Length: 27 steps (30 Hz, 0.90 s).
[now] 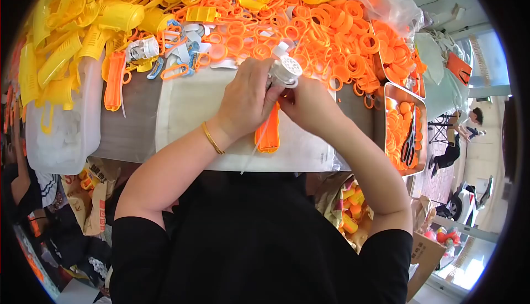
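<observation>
In front of me my left hand [248,91] is closed around a small clear plastic cylinder [285,73] with a white, hole-dotted round end facing up. My right hand [310,105] is closed too, its fingertips pinched just below the cylinder; what lies between them is hidden. Under both hands an orange plastic casing [269,134] rests on a pale work mat [204,105], its upper end covered by my fingers. A thin white strip [257,145] runs down beside that casing toward the mat's near edge.
Yellow plastic shells [118,17] heap up at the far left above a translucent bin [66,138]. Orange rings [345,22] and loops spread across the back. At right, a metal tray [424,138] holds orange discs and black-handled scissors [409,145]. A similar orange casing [114,80] lies left.
</observation>
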Motion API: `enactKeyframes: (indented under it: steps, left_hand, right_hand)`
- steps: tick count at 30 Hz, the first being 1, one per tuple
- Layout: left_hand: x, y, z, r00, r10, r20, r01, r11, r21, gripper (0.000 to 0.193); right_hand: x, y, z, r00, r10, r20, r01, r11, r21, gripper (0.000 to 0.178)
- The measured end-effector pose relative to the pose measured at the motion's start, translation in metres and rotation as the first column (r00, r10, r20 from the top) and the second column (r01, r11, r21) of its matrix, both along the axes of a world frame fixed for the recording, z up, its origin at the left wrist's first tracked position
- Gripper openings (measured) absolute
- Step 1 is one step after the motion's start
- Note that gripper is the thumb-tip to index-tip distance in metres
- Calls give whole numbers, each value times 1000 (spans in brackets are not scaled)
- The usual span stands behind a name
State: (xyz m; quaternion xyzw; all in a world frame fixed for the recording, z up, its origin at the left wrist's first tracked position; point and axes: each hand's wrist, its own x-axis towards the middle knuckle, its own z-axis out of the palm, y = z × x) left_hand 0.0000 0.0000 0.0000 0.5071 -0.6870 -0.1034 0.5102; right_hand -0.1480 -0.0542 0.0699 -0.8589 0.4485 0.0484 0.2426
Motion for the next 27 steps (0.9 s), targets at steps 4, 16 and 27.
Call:
enactKeyframes:
  steps: [4,16,27]
  left_hand:
    - [6,-4,1,997,-13,72,16,999,-40,45]
    - [13,-7,14,936,-221,275,217,975,44,51]
    - [26,-1,23,892,-366,264,336,929,153,61]
  right_hand:
    - [-12,-20,-5,967,-164,193,98,945,312,38]
    - [-34,-27,-19,961,-228,158,126,865,485,32]
    - [-38,2,-41,972,-74,223,53,994,100,29]
